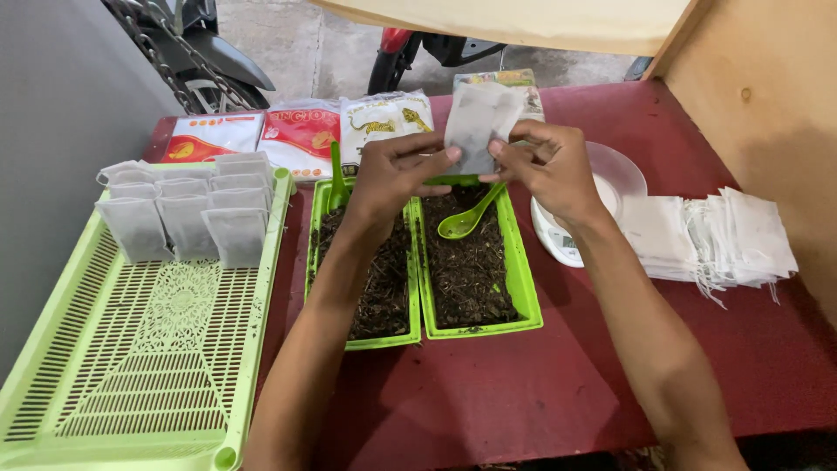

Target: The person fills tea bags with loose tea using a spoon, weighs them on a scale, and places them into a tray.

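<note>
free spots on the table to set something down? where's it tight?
Bare red table in front of the two green soil trays, between the forearms. The perforated green tray is bare below its rows of filled bags. Crowded: scale and empty-bag stack on the right, packets along the back.

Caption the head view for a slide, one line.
Both hands, left hand and right hand, hold a white filter bag above two green trays of dried leaves.
</note>
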